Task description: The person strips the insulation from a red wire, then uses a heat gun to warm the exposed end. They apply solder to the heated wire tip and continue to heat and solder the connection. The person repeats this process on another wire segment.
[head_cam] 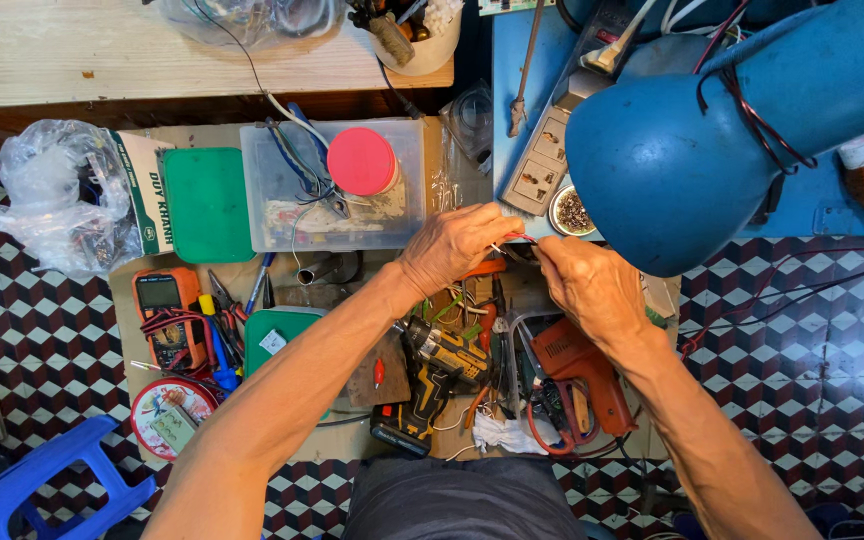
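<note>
Left hand (452, 245) and right hand (587, 280) both pinch a thin red wire (522, 238) at centre; clear plastic box (332, 185) at 10 o'clock holds wires and a red-lidded jar (362, 162).

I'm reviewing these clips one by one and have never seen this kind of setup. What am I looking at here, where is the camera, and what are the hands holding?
There is no machine here: a person works with two bare hands, and the one picture comes from a camera on their head, looking straight down. The left hand and right hand meet over a cluttered low board, pinching a thin wire between the fingertips. Below them lie a yellow cordless drill and an orange heat gun. To the left sit an orange multimeter, a clear plastic box and a red lid. A blue desk lamp hangs at upper right.
</note>
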